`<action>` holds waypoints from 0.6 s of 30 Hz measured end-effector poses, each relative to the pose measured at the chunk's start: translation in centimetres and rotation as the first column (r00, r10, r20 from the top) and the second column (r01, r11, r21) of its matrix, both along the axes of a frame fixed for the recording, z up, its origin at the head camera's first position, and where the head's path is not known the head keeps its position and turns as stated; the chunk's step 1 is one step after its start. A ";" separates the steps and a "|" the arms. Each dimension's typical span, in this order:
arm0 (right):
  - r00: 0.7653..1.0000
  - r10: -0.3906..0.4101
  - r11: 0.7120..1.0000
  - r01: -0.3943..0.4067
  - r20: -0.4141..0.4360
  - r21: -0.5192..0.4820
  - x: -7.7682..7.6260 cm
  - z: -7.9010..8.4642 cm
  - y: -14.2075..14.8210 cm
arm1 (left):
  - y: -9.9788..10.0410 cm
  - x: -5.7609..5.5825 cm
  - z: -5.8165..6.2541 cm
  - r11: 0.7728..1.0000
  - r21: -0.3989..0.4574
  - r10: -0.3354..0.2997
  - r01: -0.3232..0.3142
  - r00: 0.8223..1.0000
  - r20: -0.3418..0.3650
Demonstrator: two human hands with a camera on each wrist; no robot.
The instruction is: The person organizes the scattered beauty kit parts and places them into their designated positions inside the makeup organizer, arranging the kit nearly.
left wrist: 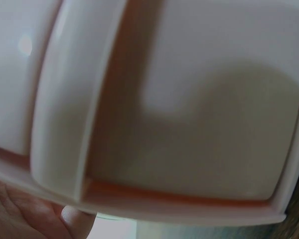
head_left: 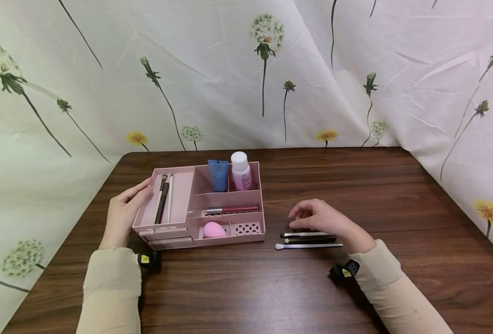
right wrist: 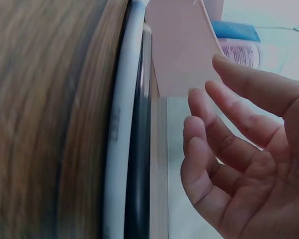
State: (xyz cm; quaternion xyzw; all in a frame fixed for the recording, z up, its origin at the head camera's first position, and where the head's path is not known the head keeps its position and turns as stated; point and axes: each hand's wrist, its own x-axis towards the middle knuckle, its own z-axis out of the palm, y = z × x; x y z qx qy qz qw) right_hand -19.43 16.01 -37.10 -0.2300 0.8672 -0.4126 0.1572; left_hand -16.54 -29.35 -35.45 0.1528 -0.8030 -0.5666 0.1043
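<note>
A pink makeup organizer [head_left: 183, 195] sits on the table, tilted slightly in the head view. My left hand [head_left: 123, 213] holds its left side wall, fingers and thumb at the rim; the left wrist view shows the drawer front [left wrist: 219, 149] up close, with part of the palm below. Dark and white makeup brushes [head_left: 162, 204] lie in the left tray. To the organizer's right, three more makeup brushes [head_left: 309, 239] lie side by side on the table. Just above them hovers my right hand [head_left: 323, 218], fingers loosely bent, nothing between them in the right wrist view.
In the organizer's right compartments stand a blue tube [head_left: 219, 176] and a white-capped pink bottle [head_left: 241, 172]. A red-handled brush [head_left: 233, 210] and a pink makeup sponge [head_left: 214, 230] lie nearer the front. Flowered cloth [head_left: 229, 93] hangs behind the wooden table [head_left: 263, 287].
</note>
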 end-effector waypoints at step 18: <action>0.999 0.009 0.995 -0.014 0.045 0.099 -0.9 -0.9 1.1 | -0.1 0.0 0.0 1.000 -0.019 -0.009 0.008 1.000 -0.009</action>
